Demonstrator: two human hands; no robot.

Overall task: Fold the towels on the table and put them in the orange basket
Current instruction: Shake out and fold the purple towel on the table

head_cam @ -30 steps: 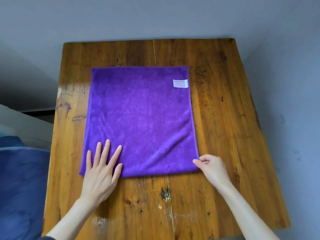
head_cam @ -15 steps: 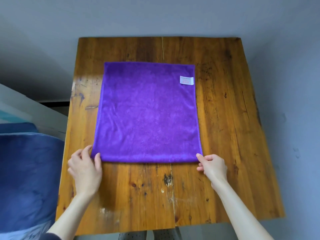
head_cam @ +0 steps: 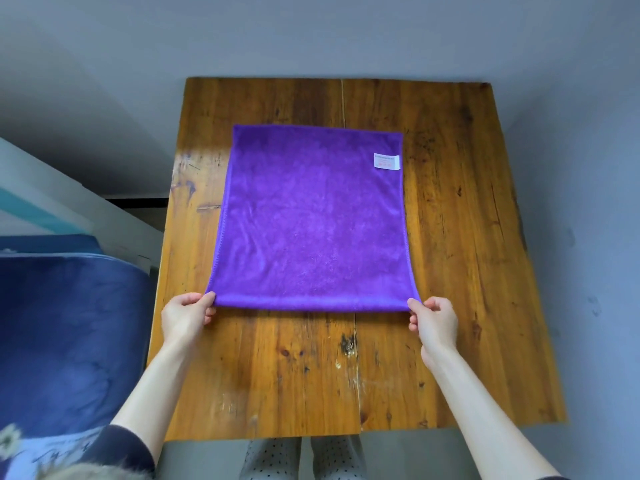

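Now both hands, left hand (head_cam: 187, 315) and right hand (head_cam: 433, 318), each pinching a near corner of the purple towel (head_cam: 311, 220).

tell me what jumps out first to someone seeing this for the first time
A bright purple towel lies spread flat in the middle of a worn wooden table, with a small white label near its far right corner. The left hand pinches the towel's near left corner and the right hand pinches its near right corner. A dark blue cushion sits beside the table on the left.
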